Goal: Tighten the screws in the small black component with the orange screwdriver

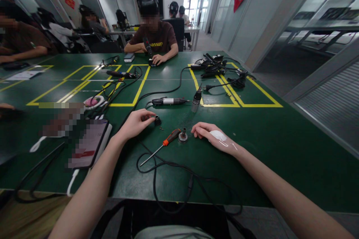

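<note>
My left hand [139, 122] pinches a small black ring-shaped part [157, 120] between thumb and fingertips, at the tabletop. A few tiny screws [161, 128] lie just below that part. My right hand [209, 134] rests on the table with its fingers curled together; whether anything is in them is hidden. A white patch sits on the back of this hand. Between my hands stands a round metal part with a dark stem [183, 136]. Beside it lies an orange-and-black screwdriver [166, 142], its blade towards me. Farther off are an electric screwdriver [168, 101] and an upright black-and-clear tool piece [196, 100].
A black cable [179, 164] loops across the near table. Two phones, one a propped phone [89, 143], lie at left with white cables. A heap of black tools and cords [213, 65] lies at far right. Across the green table [269, 142] a person works with a tool.
</note>
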{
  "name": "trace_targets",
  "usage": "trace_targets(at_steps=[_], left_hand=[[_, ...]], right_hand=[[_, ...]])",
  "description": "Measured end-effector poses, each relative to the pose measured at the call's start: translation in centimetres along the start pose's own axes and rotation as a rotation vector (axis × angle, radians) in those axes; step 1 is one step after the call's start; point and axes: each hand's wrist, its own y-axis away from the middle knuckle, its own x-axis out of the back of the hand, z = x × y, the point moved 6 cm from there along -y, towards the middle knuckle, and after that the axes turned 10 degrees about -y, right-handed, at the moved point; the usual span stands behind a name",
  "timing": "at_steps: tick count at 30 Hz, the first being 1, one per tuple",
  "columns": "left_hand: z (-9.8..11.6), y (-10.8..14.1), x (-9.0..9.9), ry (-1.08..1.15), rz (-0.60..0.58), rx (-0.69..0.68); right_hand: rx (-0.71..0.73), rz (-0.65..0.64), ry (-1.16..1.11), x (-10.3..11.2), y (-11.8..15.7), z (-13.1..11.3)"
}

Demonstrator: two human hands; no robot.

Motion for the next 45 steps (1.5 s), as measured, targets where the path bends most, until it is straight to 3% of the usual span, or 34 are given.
trace_targets(at_steps=[5,8,16,20,27,32,35,38,41,45], left_hand=[[-1.6,0.5,2.9,-0.062,0.128,0.061],[-1.4,0.7,3.2,-0.074,0.111,0.034],[3.7,1.5,-2.9,-0.08,-0.138,-0.235],[3.8,1.5,-4.2,-0.144,-0.176,-0.254],[1.5,1.4,-1.3,-0.114,-0.152,-0.135],[0.3,1.4,1.9,-0.054,-0.008,-0.024],[0.5,1.4,2.7,-0.038,0.052,0.022],[2.2,1.6,1.5,0.027,-0.01,-0.008],[5.4,2.3,-1.5,0.178,-0.179,-0.143],[8.8,3.4,-4.7,0.139,-0.239,-0.328]], right_hand=[[0.005,-0.011,-0.002,0.0,0.0,0.0],[-0.003,-0.007,-0.003,-0.1,0.2,0.0],[0.05,-0.002,0.024,-1.2,0.6,-0.6],[0.085,-0.034,-0.001,-2.2,0.6,-1.1],[0.088,-0.034,-0.06,-2.8,0.5,-0.4],[0.085,-0.069,-0.246,-3.5,0.3,0.5],[0.098,-0.098,-0.371,-3.9,0.2,0.3],[0.077,-0.123,-0.427,-4.0,0.2,-0.1],[0.062,-0.157,-0.48,-4.1,0.4,-0.7],[0.064,-0.21,-0.579,-4.5,0.6,-1.2]])
